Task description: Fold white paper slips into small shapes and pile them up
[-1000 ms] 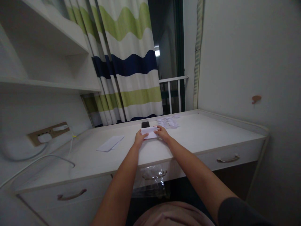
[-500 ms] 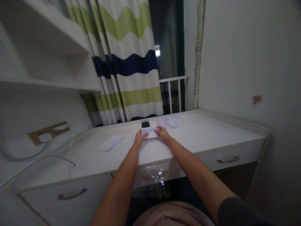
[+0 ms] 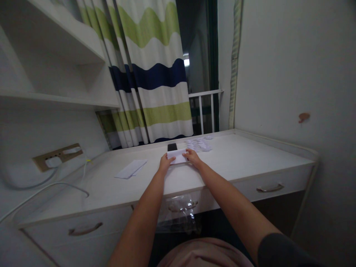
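A small white sheet of paper (image 3: 178,156) is stretched between my two hands over the desk. My left hand (image 3: 165,162) pinches its left end, thumb on the near face. At the other end my right hand (image 3: 192,157) grips the paper between thumb and fingers. Just behind the paper lies a dark flat object (image 3: 172,147), partly covered by it. A heap of small folded white papers (image 3: 199,144) rests behind my right hand. To the left, a few flat white paper sheets (image 3: 131,168) overlap on the desk.
The white desk (image 3: 236,155) has drawers with metal handles, and clear plastic (image 3: 180,211) hangs at its front edge. A cable (image 3: 69,184) runs over the left side from a wall socket (image 3: 57,156). A striped curtain (image 3: 164,115) hangs behind; a shelf (image 3: 55,98) juts out upper left.
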`<action>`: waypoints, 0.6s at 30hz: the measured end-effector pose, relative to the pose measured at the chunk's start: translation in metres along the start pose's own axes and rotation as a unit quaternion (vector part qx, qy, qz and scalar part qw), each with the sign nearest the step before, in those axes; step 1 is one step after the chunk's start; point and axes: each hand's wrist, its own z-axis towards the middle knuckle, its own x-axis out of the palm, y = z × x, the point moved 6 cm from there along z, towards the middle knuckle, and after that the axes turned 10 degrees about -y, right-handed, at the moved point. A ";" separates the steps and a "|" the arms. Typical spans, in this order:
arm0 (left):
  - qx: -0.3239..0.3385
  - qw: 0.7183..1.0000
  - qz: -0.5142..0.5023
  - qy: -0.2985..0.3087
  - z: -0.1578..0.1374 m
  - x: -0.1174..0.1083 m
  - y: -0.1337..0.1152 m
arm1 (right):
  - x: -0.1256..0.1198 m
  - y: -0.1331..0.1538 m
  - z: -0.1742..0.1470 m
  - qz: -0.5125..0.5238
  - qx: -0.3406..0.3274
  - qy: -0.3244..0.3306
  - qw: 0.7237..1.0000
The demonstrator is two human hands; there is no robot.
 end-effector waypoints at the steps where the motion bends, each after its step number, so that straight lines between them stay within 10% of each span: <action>1: -0.001 1.000 0.001 0.000 0.000 0.000 0.000 | 0.000 -0.001 0.000 0.004 0.006 -0.001 1.000; 18: -0.015 0.999 -0.027 0.041 -0.003 0.006 -0.001 | 0.000 -0.012 0.008 0.045 0.044 -0.007 0.998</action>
